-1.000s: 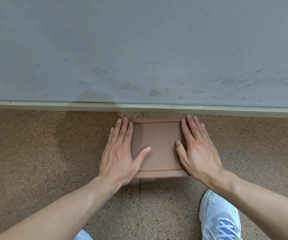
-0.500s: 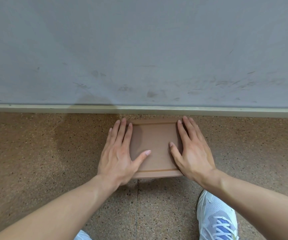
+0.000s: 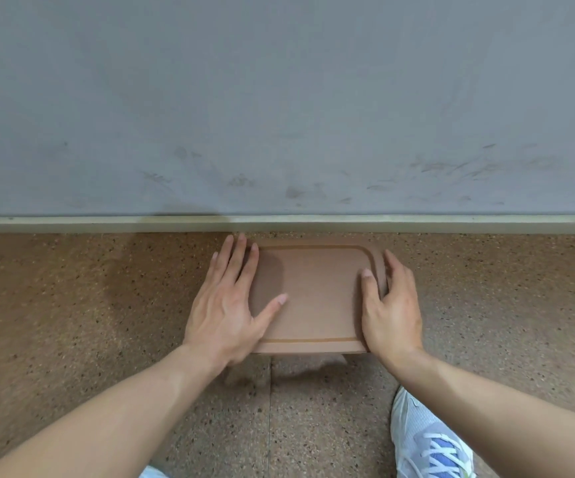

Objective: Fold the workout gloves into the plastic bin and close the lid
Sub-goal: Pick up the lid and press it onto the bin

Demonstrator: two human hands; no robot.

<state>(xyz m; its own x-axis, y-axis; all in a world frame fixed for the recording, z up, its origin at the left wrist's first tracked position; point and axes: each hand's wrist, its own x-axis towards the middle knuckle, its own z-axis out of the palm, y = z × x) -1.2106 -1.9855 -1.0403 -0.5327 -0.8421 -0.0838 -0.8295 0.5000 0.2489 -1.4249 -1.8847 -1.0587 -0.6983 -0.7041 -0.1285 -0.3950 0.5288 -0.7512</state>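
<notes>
A brown plastic bin stands on the speckled floor close to the wall, and its flat brown lid (image 3: 317, 291) covers the top. My left hand (image 3: 230, 305) lies flat on the lid's left side, fingers spread, thumb pointing inward. Over the lid's right edge curls my right hand (image 3: 391, 305), thumb on top and fingers down the side. The workout gloves are not visible; the lid hides the bin's inside.
A scuffed grey wall (image 3: 286, 98) with a pale baseboard (image 3: 106, 223) runs right behind the bin. My white and blue shoe (image 3: 427, 439) stands on the brown speckled floor (image 3: 72, 305) at the lower right.
My right hand has slid from flat on the lid's right part outward to its right edge, fingers now wrapped over the side. The left hand stays flat on the lid.
</notes>
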